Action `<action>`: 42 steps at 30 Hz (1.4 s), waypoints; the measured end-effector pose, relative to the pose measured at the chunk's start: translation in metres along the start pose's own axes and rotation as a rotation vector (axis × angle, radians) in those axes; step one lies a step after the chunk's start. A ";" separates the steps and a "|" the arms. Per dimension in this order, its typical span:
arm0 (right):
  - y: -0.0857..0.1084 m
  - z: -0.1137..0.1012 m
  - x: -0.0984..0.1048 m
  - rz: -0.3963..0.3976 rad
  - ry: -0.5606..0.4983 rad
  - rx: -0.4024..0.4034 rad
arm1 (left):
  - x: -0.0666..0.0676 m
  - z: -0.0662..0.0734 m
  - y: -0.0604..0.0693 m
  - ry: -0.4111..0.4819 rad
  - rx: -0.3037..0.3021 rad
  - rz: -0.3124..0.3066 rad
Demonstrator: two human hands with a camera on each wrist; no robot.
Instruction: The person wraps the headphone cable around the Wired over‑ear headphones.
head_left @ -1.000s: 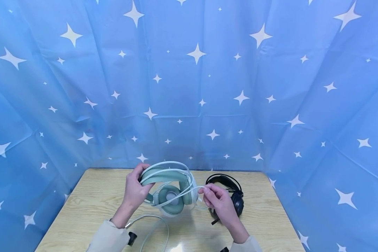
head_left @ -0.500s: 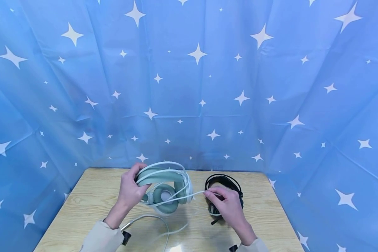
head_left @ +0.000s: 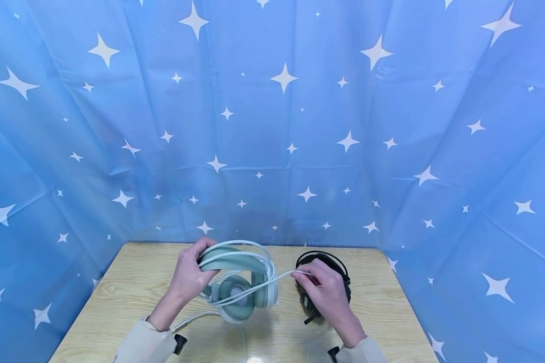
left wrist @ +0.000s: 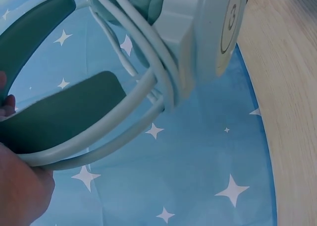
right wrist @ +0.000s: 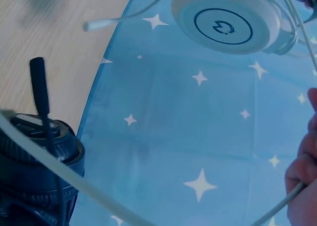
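In the head view, my left hand (head_left: 188,275) grips the headband of pale green and white headphones (head_left: 230,260), held tilted above the table. Strands of white cable (head_left: 240,297) cross the ear cups and lie around the headband and one cup, as the left wrist view also shows. Between the thumb and fingers of my right hand (head_left: 327,292), a stretch of the cable is pinched, running taut to the headphones. Behind that hand sits a black headset (right wrist: 34,171), partly covered, with a thin boom microphone (right wrist: 39,87). A white-tipped stalk (right wrist: 101,24) sticks out from the pale headphones.
The light wood table (head_left: 113,302) ends at a blue curtain with white stars (head_left: 272,151) on the back and both sides. More white cable (head_left: 195,317) trails from near the left sleeve, below the headphones.
My right hand has moved right, drawing out the pinched cable. The headphones and left hand have shifted slightly left, and the headphones now hang a little lower. The black headset has stayed put.
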State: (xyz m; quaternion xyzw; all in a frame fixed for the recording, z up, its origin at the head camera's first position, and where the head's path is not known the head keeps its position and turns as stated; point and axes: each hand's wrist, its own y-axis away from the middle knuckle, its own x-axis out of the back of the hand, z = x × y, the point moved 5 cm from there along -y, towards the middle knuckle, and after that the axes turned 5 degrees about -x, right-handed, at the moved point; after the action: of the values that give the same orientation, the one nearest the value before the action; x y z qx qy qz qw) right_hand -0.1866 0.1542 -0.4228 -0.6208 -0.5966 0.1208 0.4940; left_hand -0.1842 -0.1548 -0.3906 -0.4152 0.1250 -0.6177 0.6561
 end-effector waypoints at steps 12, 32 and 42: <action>-0.009 0.008 -0.007 -0.039 -0.048 -0.120 | 0.002 -0.010 0.000 0.266 0.112 -0.069; -0.022 0.015 -0.015 -0.239 -0.210 -0.197 | -0.013 -0.014 0.003 0.886 0.068 -0.165; -0.023 0.013 -0.019 -0.265 -0.246 -0.197 | -0.018 -0.012 0.004 1.017 0.065 -0.184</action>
State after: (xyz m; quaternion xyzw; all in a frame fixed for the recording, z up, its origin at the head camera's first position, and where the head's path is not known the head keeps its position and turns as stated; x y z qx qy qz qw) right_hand -0.2155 0.1393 -0.4200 -0.5629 -0.7378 0.0708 0.3656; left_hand -0.1933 -0.1437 -0.4071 -0.0511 0.3719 -0.8000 0.4680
